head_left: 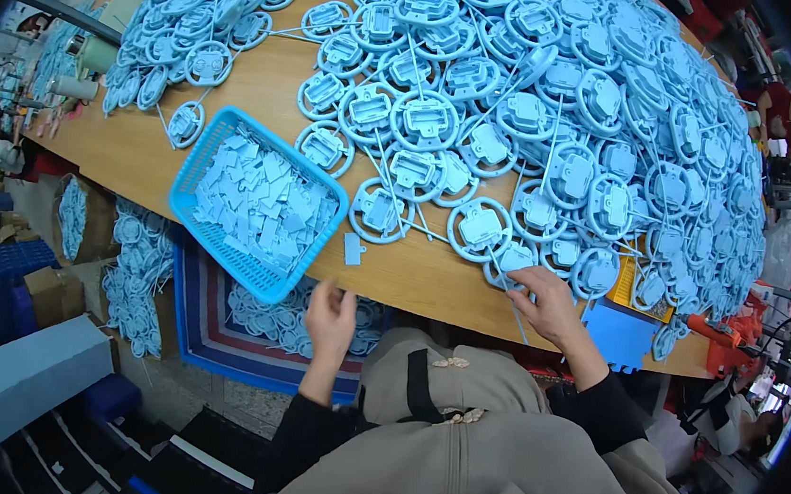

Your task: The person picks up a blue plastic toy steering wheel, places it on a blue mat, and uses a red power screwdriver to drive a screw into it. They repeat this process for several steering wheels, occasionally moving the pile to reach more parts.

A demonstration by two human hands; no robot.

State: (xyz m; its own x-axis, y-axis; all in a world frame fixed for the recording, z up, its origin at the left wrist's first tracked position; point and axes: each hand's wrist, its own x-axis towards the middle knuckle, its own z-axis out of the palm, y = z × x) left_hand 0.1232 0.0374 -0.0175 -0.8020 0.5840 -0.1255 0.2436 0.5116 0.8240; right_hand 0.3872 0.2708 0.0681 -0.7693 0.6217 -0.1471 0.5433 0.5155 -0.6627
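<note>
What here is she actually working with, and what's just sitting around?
In use:
- right hand on a light blue ring-shaped moulding at the pile's edge
- left hand below the table edge, near the blue basket of small flat pieces
- big pile of mouldings

Lying about:
- loose flat piece on the wooden table
- cardboard boxes on the floor
- yellow tray

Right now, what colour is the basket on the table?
Bright blue basket, seen best in the head view.

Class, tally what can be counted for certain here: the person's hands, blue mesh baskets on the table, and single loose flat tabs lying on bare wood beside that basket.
Hands: 2, the left hand and the right hand
Blue mesh basket: 1
Loose flat tab: 1
Total: 4
</note>
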